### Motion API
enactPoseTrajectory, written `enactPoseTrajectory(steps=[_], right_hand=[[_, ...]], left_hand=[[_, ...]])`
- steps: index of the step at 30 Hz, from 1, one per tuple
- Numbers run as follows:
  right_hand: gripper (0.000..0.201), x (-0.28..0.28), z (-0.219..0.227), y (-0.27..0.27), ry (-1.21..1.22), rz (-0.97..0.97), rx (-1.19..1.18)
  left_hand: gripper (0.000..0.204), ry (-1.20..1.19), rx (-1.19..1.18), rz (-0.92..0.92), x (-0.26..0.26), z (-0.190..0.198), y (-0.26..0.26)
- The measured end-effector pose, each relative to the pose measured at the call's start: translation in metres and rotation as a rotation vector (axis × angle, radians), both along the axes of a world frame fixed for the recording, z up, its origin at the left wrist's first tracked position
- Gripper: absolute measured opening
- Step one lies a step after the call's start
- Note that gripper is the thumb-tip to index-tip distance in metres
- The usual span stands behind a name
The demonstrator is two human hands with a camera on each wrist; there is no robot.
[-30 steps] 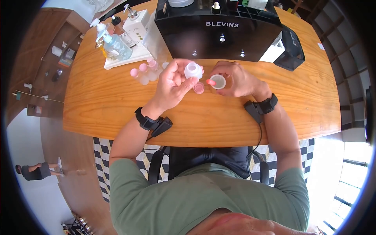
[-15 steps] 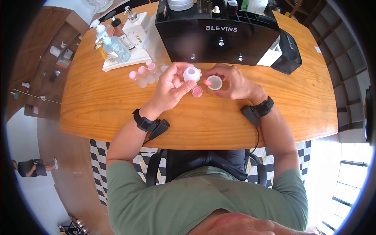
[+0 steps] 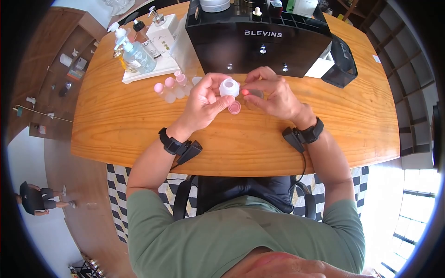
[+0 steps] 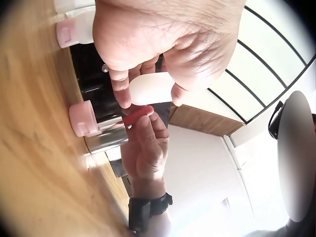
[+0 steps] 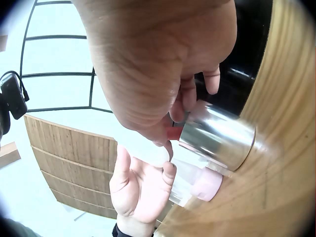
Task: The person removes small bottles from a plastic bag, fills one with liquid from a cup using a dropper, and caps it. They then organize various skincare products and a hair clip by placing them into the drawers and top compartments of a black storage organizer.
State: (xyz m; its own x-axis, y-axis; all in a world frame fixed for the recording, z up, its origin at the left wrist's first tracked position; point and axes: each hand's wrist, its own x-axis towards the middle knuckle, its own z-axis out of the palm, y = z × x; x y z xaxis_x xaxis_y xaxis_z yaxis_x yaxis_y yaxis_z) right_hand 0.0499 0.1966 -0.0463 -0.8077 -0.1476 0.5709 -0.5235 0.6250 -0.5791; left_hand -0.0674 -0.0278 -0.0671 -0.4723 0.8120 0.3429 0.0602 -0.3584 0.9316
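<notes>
My left hand holds a small white bottle between thumb and fingers, its uncapped mouth facing up. Pinched between my right hand's thumb and fingertips is a short red stick with a rounded end, close beside the bottle. A shiny, clear-walled cup stands on the table under the right hand, partly covered by it in the head view. Near the bottle, a pink cap lies on the table.
Several pink-capped small bottles stand left of the hands. Behind them is a white tray with pump bottles. A black drawer organizer rises beyond the hands, a black bag at its right. A person is in the room at far left.
My right hand has left the cup's side and now pinches the red stick, bringing it toward the bottle. The left hand stays nearly in place with the bottle.
</notes>
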Motion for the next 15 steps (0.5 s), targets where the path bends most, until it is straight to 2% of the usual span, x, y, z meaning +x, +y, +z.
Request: enactPoseTrajectory(steps=[2, 5, 7, 8, 10, 15], right_hand=[[0.026, 0.001, 0.002, 0.000, 0.016, -0.021, -0.016], [0.021, 0.002, 0.002, 0.007, -0.123, -0.068, -0.110], [0.013, 0.001, -0.001, 0.011, -0.230, -0.194, -0.145], [0.013, 0.000, -0.004, 0.012, -0.231, -0.196, -0.146], [0.008, -0.002, -0.010, 0.012, -0.209, -0.187, -0.328], [0.008, -0.003, -0.012, 0.014, -0.122, -0.204, -0.320]], left_hand=[[0.040, 0.010, -0.011, 0.002, 0.001, 0.001, -0.001], [0.041, 0.012, -0.007, 0.002, 0.002, 0.000, -0.001], [0.040, 0.003, 0.014, 0.009, 0.002, -0.002, 0.000], [0.040, 0.002, 0.013, 0.007, 0.002, -0.002, 0.001], [0.040, 0.036, 0.037, 0.019, 0.002, -0.002, 0.001], [0.041, 0.033, 0.028, 0.029, 0.002, -0.003, 0.001]])
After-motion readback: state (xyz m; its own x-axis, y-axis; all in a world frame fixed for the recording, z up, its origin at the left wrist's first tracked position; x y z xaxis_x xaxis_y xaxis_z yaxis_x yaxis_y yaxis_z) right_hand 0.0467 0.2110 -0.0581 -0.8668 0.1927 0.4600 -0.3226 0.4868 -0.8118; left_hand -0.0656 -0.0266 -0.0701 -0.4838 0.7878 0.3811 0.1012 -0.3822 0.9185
